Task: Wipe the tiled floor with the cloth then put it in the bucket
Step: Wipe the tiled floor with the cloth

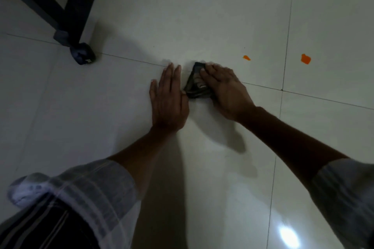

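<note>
Near the centre of the frame, the right hand (222,89) lies on a small dark cloth (195,85) bunched on the white tiled floor (202,16), its fingers bent over the fabric and pressing it down; the thumb appears to tuck against the cloth's near edge, though blur makes that hard to confirm. The left hand (169,99) lies flat on the tile just left of the cloth, fingers straight and together, holding nothing, its little-finger side touching or almost touching the fabric. Both forearms come up from the lower edge, with pale checked sleeves (91,186) rolled back. In the upper left stands a dark furniture leg (77,18) with a wrapped foot. Two orange scraps (305,59) lie on the tiles to the right of the hands, well apart from the cloth. A bright light glare (288,236) shows at lower right.
</note>
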